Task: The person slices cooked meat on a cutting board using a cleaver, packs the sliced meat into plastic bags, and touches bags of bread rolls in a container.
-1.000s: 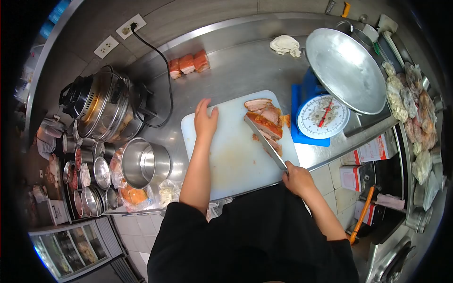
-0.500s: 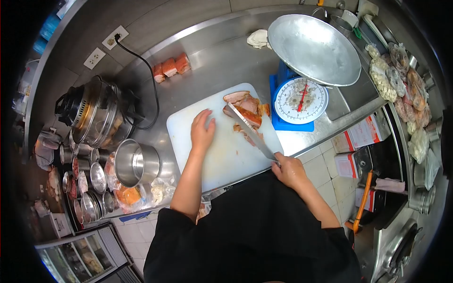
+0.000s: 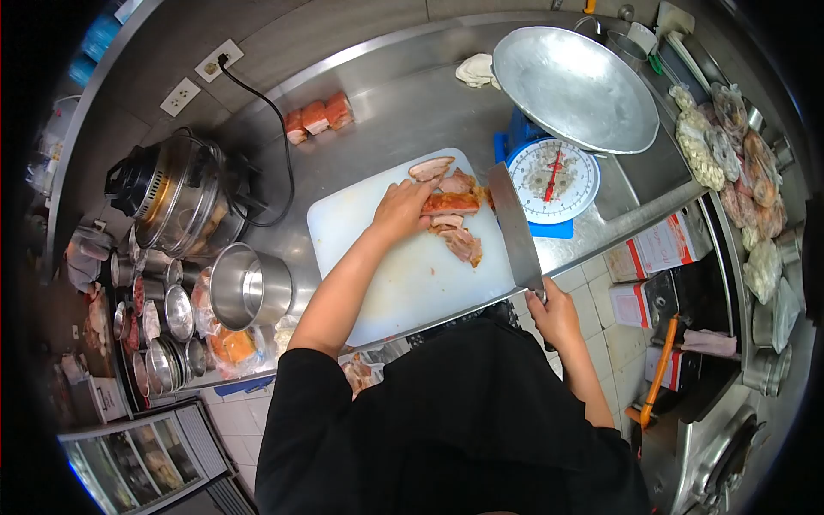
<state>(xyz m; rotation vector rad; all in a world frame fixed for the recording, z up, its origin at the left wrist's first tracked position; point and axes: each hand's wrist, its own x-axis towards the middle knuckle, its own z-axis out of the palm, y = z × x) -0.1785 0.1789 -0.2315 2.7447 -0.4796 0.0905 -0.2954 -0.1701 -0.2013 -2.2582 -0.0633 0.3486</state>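
On the white cutting board [image 3: 369, 296] lies a browned chunk of roast pork [image 3: 451, 204], with cut slices around it. My left hand [image 3: 402, 211] grips the chunk's left end between thumb and fingers. One pork slice [image 3: 431, 168] lies just beyond my fingertips, and more cut pieces [image 3: 463, 246] are on the near side. My right hand [image 3: 555, 319] is closed on the handle of a large knife [image 3: 518, 227]. Its broad blade is at the board's right edge, with the tip close to the chunk's right end.
A blue scale [image 3: 552, 182] with a wide metal pan [image 3: 575, 90] stands to the right of the board. Several reddish meat pieces [image 3: 315, 117] rest at the back. On the left are a steel pot [image 3: 251, 286] and a glass-bowled cooker [image 3: 176, 202] with a black cord.
My left hand has moved right and forward from the bare board onto the pork. My right hand has swung the knife away from the meat to the board's right edge.
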